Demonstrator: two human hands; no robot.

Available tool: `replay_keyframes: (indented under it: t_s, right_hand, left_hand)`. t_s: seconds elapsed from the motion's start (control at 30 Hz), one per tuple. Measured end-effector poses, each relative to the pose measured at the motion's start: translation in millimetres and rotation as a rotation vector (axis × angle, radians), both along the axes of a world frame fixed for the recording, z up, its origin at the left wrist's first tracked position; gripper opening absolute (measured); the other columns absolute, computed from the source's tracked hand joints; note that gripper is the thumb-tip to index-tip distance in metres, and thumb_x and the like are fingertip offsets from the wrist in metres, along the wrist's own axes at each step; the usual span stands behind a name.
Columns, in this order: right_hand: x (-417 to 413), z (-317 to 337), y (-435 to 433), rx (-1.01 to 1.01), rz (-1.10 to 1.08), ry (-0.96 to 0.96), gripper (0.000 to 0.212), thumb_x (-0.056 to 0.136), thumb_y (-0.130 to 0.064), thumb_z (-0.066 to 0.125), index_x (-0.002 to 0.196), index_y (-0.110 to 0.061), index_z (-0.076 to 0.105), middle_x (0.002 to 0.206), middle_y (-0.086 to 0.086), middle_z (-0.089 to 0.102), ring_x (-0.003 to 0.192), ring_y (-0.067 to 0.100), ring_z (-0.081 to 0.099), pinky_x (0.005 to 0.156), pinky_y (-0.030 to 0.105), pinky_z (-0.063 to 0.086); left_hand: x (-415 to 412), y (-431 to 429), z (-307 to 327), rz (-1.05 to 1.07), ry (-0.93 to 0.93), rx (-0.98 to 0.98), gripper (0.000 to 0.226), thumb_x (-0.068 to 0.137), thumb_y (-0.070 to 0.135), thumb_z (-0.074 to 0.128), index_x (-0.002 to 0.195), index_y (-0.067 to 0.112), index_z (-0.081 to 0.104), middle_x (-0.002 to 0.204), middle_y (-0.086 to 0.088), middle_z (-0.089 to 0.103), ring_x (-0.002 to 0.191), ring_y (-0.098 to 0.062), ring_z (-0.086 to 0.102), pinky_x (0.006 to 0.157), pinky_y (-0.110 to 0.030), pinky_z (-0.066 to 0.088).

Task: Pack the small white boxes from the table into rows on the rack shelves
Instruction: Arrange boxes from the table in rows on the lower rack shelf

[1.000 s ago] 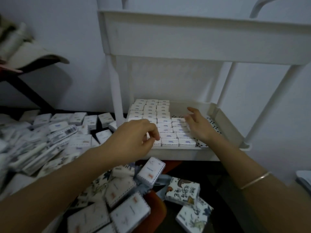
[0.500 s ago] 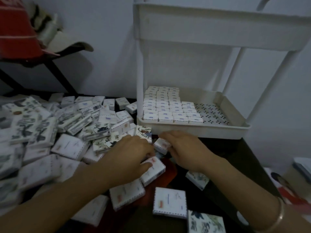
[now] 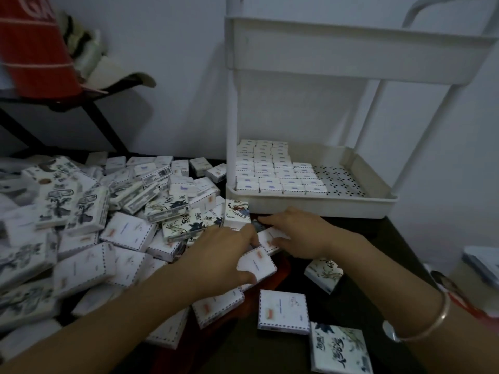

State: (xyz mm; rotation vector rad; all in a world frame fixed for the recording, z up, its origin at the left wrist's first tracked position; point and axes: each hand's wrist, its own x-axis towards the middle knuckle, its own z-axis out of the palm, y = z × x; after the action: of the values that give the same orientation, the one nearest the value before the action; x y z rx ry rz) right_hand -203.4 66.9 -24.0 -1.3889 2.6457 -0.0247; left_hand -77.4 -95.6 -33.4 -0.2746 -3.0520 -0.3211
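My left hand [image 3: 221, 255] grips a small white cardboard box [image 3: 256, 265]. My right hand [image 3: 299, 233] clasps another white box [image 3: 270, 238] on the dark counter [image 3: 359, 306], below the white plastic rack shelf [image 3: 324, 206].

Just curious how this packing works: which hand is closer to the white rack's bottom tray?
Right. The right hand lies just below the tray's front wall; the left hand sits farther back, toward the box pile.
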Motion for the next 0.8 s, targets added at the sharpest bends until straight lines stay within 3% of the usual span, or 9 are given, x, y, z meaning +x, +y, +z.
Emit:
replay_keyframes:
  t_s: [0.13,0.27,0.4,0.53,0.6,0.7,0.8]
  right_hand:
    - [-2.2,0.9,5.9,-0.019,-0.002,-0.011,0.056,0.093,-0.037,0.058,0.145,-0.028,0.039,0.140,0.000,0.046,0.127,0.019,0.037,0.104,0.035,0.036]
    - [-0.4,2.7,14.9,-0.191,-0.069,-0.030,0.049,0.083,-0.043,0.070,0.128,-0.028,0.056,0.118,-0.006,0.051,0.112,0.013,0.047,0.092,0.031,0.042]
    - [-7.4,12.2,32.3,-0.539,-0.254,-0.245,0.032,0.079,-0.039,0.076,0.106,-0.030,0.061,0.104,-0.008,0.059,0.092,0.008,0.058,0.077,0.028,0.054]
    - [-17.0,19.6,52.3,-0.862,-0.363,-0.569,0.038,0.077,-0.033,0.077,0.111,-0.028,0.060,0.105,0.003,0.068,0.088,0.014,0.068,0.066,0.022,0.057]
    - [-19.0,21.3,60.5,-0.946,-0.344,-0.611,0.049,0.074,-0.036,0.076,0.119,-0.034,0.057,0.104,0.008,0.067,0.084,0.017,0.069,0.059,0.020,0.054]
    - [-23.9,22.1,70.1,-0.983,-0.295,-0.593,0.054,0.073,-0.040,0.072,0.123,-0.042,0.055,0.103,0.008,0.062,0.083,0.024,0.067,0.054,0.025,0.053]
    - [-36.8,22.0,76.7,-1.037,-0.300,-0.616,0.045,0.071,-0.039,0.071,0.115,-0.034,0.059,0.105,0.003,0.066,0.086,0.017,0.070,0.063,0.033,0.060]
  left_hand:
    - [3.1,3.5,-4.1,-0.011,0.020,0.108,0.073,0.075,0.044,0.075,0.135,0.034,0.034,0.119,0.014,0.050,0.105,-0.009,0.050,0.082,-0.026,0.042]
    - [0.0,1.8,-3.3,-0.002,-0.039,0.231,0.075,0.078,0.040,0.075,0.141,0.041,0.035,0.108,0.018,0.039,0.095,0.000,0.041,0.079,-0.022,0.039]
    - [-8.8,-0.6,5.9,0.063,-0.073,0.491,0.059,0.074,0.039,0.079,0.123,0.052,0.047,0.108,0.024,0.049,0.089,0.008,0.052,0.070,-0.013,0.045]
    - [-24.9,0.3,16.2,0.183,-0.092,0.851,0.054,0.073,0.027,0.082,0.111,0.045,0.048,0.114,0.018,0.059,0.093,0.001,0.063,0.074,-0.024,0.058]
    - [-36.2,2.1,25.0,0.203,-0.050,0.940,0.055,0.075,0.021,0.080,0.109,0.045,0.044,0.118,0.011,0.059,0.098,-0.005,0.064,0.073,-0.026,0.059]
    - [-61.0,7.6,41.3,0.187,0.062,0.951,0.052,0.078,0.016,0.076,0.108,0.049,0.049,0.114,0.008,0.061,0.095,-0.015,0.067,0.076,-0.041,0.060]
    - [-102.2,15.5,56.6,0.176,0.150,1.002,0.040,0.081,0.008,0.070,0.095,0.045,0.063,0.103,0.012,0.067,0.087,-0.009,0.068,0.073,-0.031,0.060]
